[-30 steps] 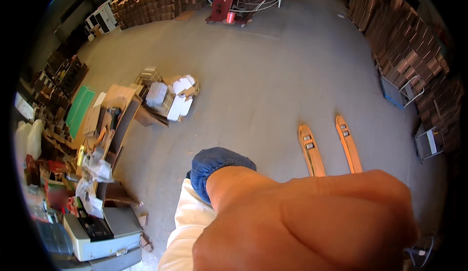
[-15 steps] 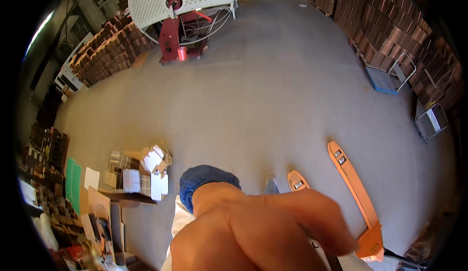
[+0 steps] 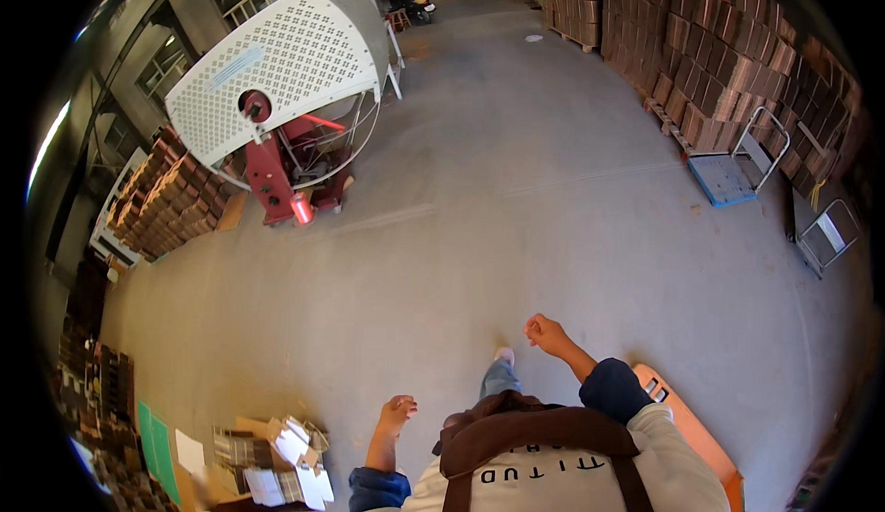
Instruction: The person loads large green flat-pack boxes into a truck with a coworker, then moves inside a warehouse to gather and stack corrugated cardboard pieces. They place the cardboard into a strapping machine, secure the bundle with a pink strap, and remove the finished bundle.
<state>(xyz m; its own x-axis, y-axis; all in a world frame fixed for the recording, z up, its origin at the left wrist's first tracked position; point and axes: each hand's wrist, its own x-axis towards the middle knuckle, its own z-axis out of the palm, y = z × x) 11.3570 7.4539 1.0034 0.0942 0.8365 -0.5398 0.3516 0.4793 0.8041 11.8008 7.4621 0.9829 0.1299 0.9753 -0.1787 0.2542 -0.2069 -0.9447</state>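
My left hand (image 3: 398,411) hangs beside my body at the lower middle, its fingers curled in loosely with nothing seen in them. Further forward and to the right, my right hand (image 3: 546,333) is held out over the grey floor, fingers bent together and nothing visible in it. Both dark blue cuffs are pushed up. I wear a pale top under a brown apron (image 3: 544,436), and one shoe (image 3: 504,355) shows in front. An orange pallet jack (image 3: 687,429) lies on the floor beside my right arm, partly hidden by my sleeve.
A white perforated drum machine (image 3: 295,60) on a dark red stand is ahead left. Stacked brown cartons (image 3: 710,60) line the right side, with a blue platform trolley (image 3: 724,180) and a folding hand cart (image 3: 825,240) before them. Opened cardboard boxes (image 3: 290,447) sit at lower left.
A hand that was close to the camera has dropped, and both hands now hang apart. The machine appears nearer and further left; the pallet jack and cardboard have slid toward the lower edge.
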